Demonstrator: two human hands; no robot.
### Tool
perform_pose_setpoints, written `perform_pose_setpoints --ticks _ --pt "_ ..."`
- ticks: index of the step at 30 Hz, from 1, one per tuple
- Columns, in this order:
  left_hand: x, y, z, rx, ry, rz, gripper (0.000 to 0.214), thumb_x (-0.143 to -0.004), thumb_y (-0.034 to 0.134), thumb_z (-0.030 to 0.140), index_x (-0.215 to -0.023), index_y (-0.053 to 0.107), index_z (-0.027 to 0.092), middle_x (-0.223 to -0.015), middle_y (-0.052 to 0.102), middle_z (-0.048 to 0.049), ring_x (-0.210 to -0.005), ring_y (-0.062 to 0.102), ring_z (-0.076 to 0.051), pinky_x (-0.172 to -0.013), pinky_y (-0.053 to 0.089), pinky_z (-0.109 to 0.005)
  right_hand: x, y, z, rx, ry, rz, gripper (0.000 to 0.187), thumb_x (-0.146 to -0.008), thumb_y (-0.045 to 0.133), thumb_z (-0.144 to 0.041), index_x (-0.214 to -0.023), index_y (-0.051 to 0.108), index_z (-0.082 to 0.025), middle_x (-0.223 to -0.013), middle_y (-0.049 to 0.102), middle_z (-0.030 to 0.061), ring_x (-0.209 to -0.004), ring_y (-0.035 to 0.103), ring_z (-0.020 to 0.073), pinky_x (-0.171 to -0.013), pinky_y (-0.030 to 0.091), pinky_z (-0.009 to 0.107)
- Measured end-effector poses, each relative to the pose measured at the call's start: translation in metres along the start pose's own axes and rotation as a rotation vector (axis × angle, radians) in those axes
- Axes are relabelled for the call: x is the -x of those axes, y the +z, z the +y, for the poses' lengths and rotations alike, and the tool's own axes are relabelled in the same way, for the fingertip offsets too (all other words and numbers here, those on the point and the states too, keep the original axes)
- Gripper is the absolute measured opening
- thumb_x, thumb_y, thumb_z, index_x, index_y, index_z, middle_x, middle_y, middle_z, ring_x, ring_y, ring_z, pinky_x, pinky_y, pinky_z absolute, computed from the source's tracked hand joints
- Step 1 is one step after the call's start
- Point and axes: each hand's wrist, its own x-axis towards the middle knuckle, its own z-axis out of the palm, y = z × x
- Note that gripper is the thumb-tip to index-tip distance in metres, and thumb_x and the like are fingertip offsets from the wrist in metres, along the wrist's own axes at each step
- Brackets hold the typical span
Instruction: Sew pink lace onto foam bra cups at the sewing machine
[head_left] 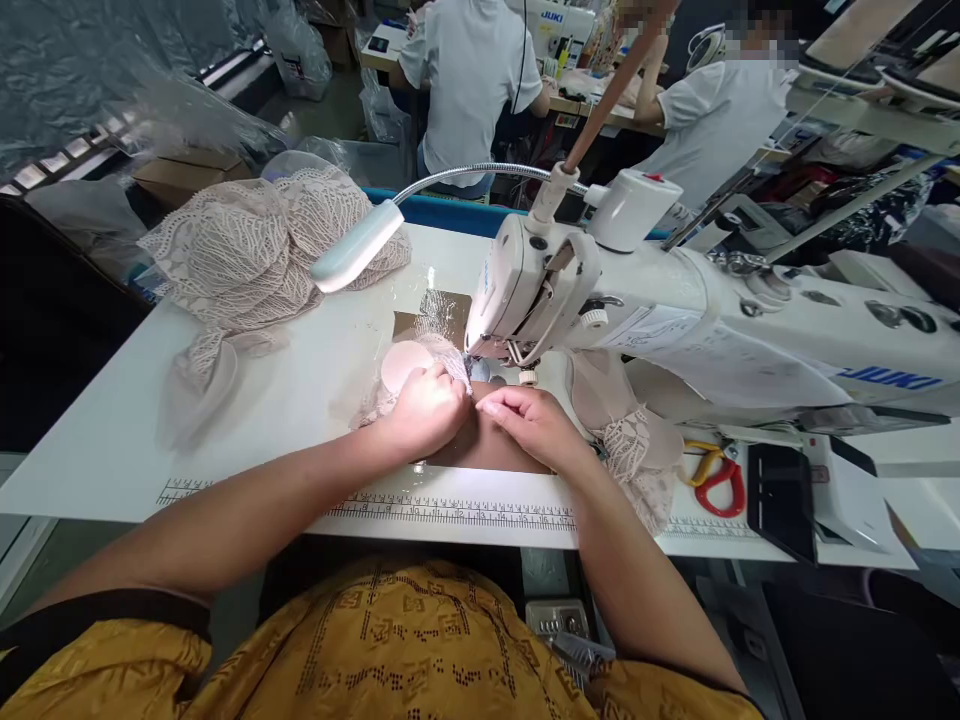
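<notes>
My left hand (pixel 426 408) is closed on a pale pink lace bra piece (pixel 409 362), pressing it against the table just left of the needle. My right hand (pixel 534 424) lies beside it with fingers curled, pinching the fabric's edge close to the presser foot. The white sewing machine (pixel 675 300) stands over both hands, its head right above the fabric. More lace fabric (pixel 637 445) hangs under the machine arm to the right of my right wrist.
A heap of pink lace bras (pixel 255 250) sits at the table's far left. A gooseneck lamp (pixel 358 245) reaches over the table. Red and yellow scissors (pixel 716 478) lie at the right, beside a black phone (pixel 780 500). Two people work at tables behind.
</notes>
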Motion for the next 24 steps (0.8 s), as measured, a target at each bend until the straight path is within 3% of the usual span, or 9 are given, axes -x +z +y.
perform_pose_setpoints --ticks 3,5,9,12,17,24 --pt "0.007 -0.001 0.016 -0.016 0.038 -0.027 0.023 -0.089 0.050 0.020 -0.078 0.067 0.010 -0.078 0.066 -0.0159 -0.082 0.059 -0.030 -0.064 0.045 -0.038 -0.003 0.002 -0.001 0.159 -0.001 0.028 0.024 -0.090 0.051 -0.019 -0.100 0.072 -0.019 -0.100 0.074 0.0045 -0.092 0.065 0.0180 -0.084 0.047 0.030" --pt "0.011 -0.005 0.015 -0.011 0.053 -0.039 0.023 -0.089 0.051 0.021 -0.078 0.067 0.010 -0.079 0.066 -0.0160 -0.081 0.060 -0.029 -0.065 0.046 -0.038 -0.005 0.009 0.001 0.306 -0.048 0.009 0.029 -0.090 0.048 -0.015 -0.106 0.072 -0.018 -0.104 0.072 0.0071 -0.096 0.063 0.0190 -0.086 0.046 0.030" --pt "0.012 -0.013 -0.008 0.064 0.092 -0.056 0.027 -0.092 0.047 0.023 -0.078 0.067 0.013 -0.077 0.066 -0.0098 -0.071 0.059 -0.021 -0.065 0.048 -0.034 -0.003 0.025 0.007 0.637 -0.083 -0.023 0.033 -0.092 0.043 -0.013 -0.110 0.071 -0.016 -0.101 0.066 0.0098 -0.090 0.060 0.0201 -0.076 0.044 0.029" --pt "0.014 -0.012 -0.027 0.248 0.192 -0.009 0.027 -0.096 0.045 0.025 -0.088 0.069 0.016 -0.087 0.069 -0.0070 -0.077 0.063 -0.018 -0.068 0.050 -0.030 0.000 0.031 0.008 0.797 -0.096 -0.018 0.035 -0.093 0.041 -0.012 -0.113 0.069 -0.018 -0.096 0.063 0.0092 -0.086 0.056 0.0200 -0.070 0.040 0.029" --pt "0.014 0.005 -0.036 0.209 0.304 0.155 0.033 -0.099 0.042 0.026 -0.110 0.069 0.011 -0.118 0.069 -0.0141 -0.092 0.065 -0.025 -0.079 0.052 -0.039 -0.001 0.033 0.004 0.876 -0.079 0.007 0.037 -0.093 0.039 -0.010 -0.115 0.068 -0.019 -0.096 0.062 0.0101 -0.085 0.052 0.0212 -0.070 0.038 0.031" --pt "-0.004 0.014 -0.051 0.162 0.347 0.144 0.036 -0.100 0.041 0.026 -0.116 0.068 0.009 -0.126 0.066 -0.0150 -0.098 0.065 -0.027 -0.081 0.054 -0.042 -0.012 0.035 0.007 0.894 -0.018 0.043 0.042 -0.094 0.036 -0.012 -0.124 0.064 -0.020 -0.097 0.063 0.0104 -0.084 0.054 0.0229 -0.067 0.037 0.033"
